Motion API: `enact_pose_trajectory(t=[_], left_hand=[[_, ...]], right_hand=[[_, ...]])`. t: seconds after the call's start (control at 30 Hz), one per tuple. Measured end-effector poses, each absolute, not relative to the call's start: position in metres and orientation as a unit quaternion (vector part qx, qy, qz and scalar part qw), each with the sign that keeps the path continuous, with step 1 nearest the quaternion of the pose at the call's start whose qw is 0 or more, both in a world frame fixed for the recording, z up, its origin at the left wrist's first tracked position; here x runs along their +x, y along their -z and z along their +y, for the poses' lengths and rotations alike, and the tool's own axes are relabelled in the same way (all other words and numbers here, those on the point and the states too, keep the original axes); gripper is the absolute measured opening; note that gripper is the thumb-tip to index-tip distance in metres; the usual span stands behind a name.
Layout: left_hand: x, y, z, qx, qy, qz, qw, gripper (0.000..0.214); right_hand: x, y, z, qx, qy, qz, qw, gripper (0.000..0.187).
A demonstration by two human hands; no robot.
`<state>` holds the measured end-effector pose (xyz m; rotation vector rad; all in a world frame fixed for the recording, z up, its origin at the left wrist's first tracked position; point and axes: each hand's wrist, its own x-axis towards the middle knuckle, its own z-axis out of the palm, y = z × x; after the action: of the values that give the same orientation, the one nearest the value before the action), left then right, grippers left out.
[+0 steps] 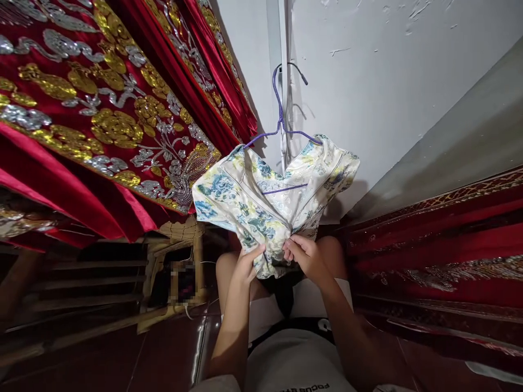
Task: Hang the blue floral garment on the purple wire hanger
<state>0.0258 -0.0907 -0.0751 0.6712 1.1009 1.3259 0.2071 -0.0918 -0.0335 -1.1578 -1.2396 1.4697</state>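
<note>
A white short-sleeved blouse [261, 218] with blue and yellow flowers hangs on a purple hanger [280, 109]. The hanger's hook sits on a dark wall hook [300, 73]. My left hand [247, 264] grips the blouse's lower left edge, thumb on top of the cloth. At the bottom of the V-neck, my right hand [304, 255] pinches the front of the blouse with its fingers curled. The blouse's hem is bunched between both hands, above my lap. What lies under the fingertips is partly hidden.
Red cloth with gold and silver sequin embroidery [118, 128] hangs at the left. More red trimmed cloth [449, 250] covers the right side. A bamboo bench [102, 277] stands at the lower left on dark tiles. A white wall [368, 71] rises behind the hanger.
</note>
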Motion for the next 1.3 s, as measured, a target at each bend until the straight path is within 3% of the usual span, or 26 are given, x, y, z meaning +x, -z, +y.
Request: enact_pose_trajectory(t=[0.07,0.17,0.23,0.37,0.47,0.63,0.77,0.9,1.07,1.3], left_hand=[[0.029,0.079,-0.08,0.279,-0.621,0.515,0.52,0.048],[0.039,0.086,-0.073,0.307,-0.711,0.574,0.265,0.049],[0.05,0.09,-0.075,0.392,-0.703,0.565,0.181,0.046],[0.077,0.1,-0.089,0.625,-0.542,0.467,0.313,0.017],[0.094,0.11,-0.096,0.664,-0.481,0.432,0.376,0.028],[0.091,0.113,-0.073,0.606,-0.529,0.49,0.336,0.014],[0.055,0.107,-0.017,0.5,-0.617,0.548,0.262,0.041],[0.028,0.108,0.027,0.506,-0.594,0.531,0.331,0.053],[0.032,0.114,0.038,0.508,-0.569,0.527,0.376,0.054],[0.036,0.124,0.04,0.477,-0.591,0.513,0.399,0.051]], right_hand=[[0.203,0.037,-0.091,-0.482,-0.574,-0.487,0.448,0.035],[0.203,0.041,-0.091,-0.507,-0.558,-0.488,0.441,0.035],[0.206,0.04,-0.091,-0.511,-0.558,-0.495,0.427,0.034],[0.207,0.031,-0.09,-0.484,-0.571,-0.534,0.394,0.033],[0.207,0.023,-0.086,-0.47,-0.564,-0.552,0.395,0.036],[0.224,0.033,-0.051,-0.525,-0.52,-0.527,0.42,0.025],[0.235,0.06,0.0,-0.583,-0.431,-0.534,0.435,0.023],[0.219,0.081,0.042,-0.584,-0.415,-0.581,0.386,0.034],[0.192,0.089,0.066,-0.592,-0.392,-0.584,0.393,0.025],[0.207,0.092,0.076,-0.657,-0.336,-0.561,0.374,0.028]])
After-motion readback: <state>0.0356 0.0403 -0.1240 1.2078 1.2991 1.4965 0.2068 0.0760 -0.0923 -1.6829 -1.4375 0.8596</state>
